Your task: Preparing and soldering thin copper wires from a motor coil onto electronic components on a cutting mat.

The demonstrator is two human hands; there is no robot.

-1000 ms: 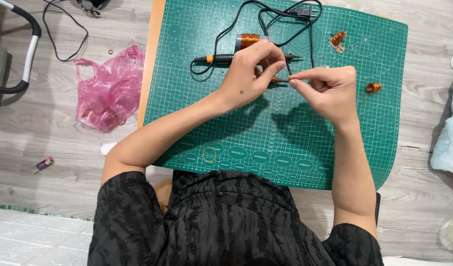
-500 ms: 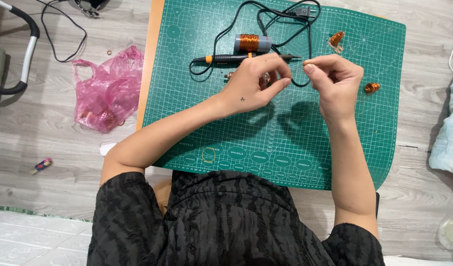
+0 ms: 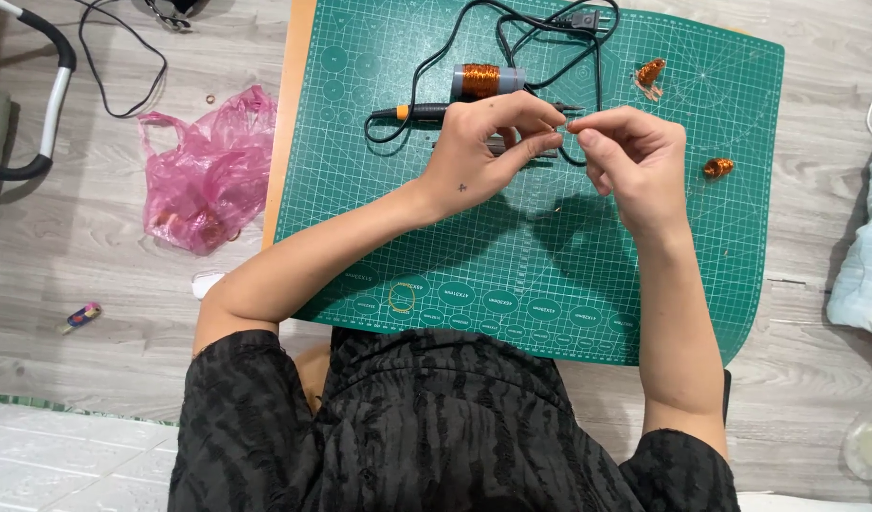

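Both hands meet near the top edge of the green mat. The left hand and right hand pinch something too tiny to tell. A copper spool lies just above.

Green gridded cutting mat — copper-orange wire spool — pink plastic bag.

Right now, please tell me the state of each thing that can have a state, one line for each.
Left hand: fingertips pinched, meeting the right hand; what it holds is too small to tell.
Right hand: fingertips pinched the same way.
Copper wire spool: lying on its side, still wound.
Soldering iron: lying flat on the cutting mat, cord loose, plug not in a socket.
Pink plastic bag: crumpled on the floor.
Small copper coil: lying loose on the mat.
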